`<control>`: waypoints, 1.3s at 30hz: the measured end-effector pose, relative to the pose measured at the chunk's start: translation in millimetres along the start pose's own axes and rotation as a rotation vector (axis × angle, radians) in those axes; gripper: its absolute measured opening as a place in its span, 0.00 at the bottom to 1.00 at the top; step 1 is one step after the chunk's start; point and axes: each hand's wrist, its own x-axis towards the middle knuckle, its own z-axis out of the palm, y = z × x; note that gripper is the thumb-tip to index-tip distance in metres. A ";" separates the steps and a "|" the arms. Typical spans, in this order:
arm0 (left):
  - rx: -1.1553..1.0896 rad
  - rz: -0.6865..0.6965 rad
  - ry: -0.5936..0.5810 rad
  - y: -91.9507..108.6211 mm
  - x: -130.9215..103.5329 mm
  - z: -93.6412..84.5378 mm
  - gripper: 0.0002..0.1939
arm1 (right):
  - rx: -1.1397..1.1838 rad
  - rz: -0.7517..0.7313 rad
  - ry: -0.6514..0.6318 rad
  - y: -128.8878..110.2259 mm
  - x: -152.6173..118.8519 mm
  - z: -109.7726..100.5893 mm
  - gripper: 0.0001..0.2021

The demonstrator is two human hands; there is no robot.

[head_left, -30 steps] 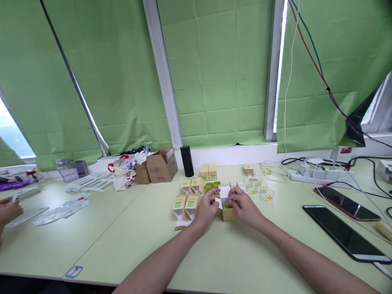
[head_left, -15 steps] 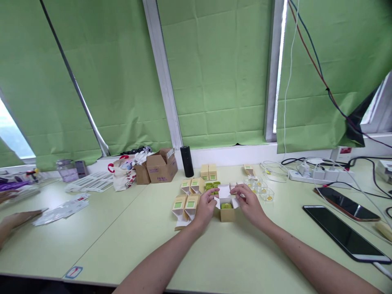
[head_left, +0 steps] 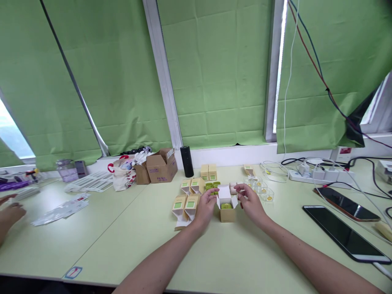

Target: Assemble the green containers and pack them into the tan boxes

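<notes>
A small kraft box (head_left: 227, 215) with a white inside stands upright in front of me, its lid and side flaps raised. A round green item (head_left: 226, 206) sits in it. My left hand (head_left: 205, 207) is at the box's left flap, fingers bent but apart; whether they touch the flap I cannot tell. Just off the right flap (head_left: 234, 201) is my right hand (head_left: 250, 202), fingers loosely curled and apart, holding nothing. Left of the box stand several kraft boxes with green labels (head_left: 191, 203). Behind it are green containers (head_left: 211, 188) and a pale cylindrical item (head_left: 232, 188).
Clear plastic cups with yellow contents (head_left: 260, 188) stand to the right. Farther right lie two phones (head_left: 346, 232) and a power strip (head_left: 318, 176) with cables. A black cylinder (head_left: 186, 161) and cardboard box (head_left: 161, 165) stand behind. A co-worker's hands (head_left: 10, 214) are at far left.
My right hand has drawn slightly right, away from the box's flap. My left hand has barely moved. At far left the co-worker's hands have pulled back from the flat packets.
</notes>
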 end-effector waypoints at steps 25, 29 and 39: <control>-0.010 -0.017 -0.110 2.3 -5.9 4.6 0.26 | 0.231 0.217 -0.162 -18.5 -7.3 2.9 0.24; 0.030 -0.002 -0.100 -0.5 -4.3 3.9 0.26 | 0.221 0.200 -0.176 -17.5 -8.5 4.6 0.22; 0.040 -0.002 -0.115 4.7 -7.7 6.0 0.24 | 0.230 0.223 -0.196 -14.4 -9.7 8.4 0.26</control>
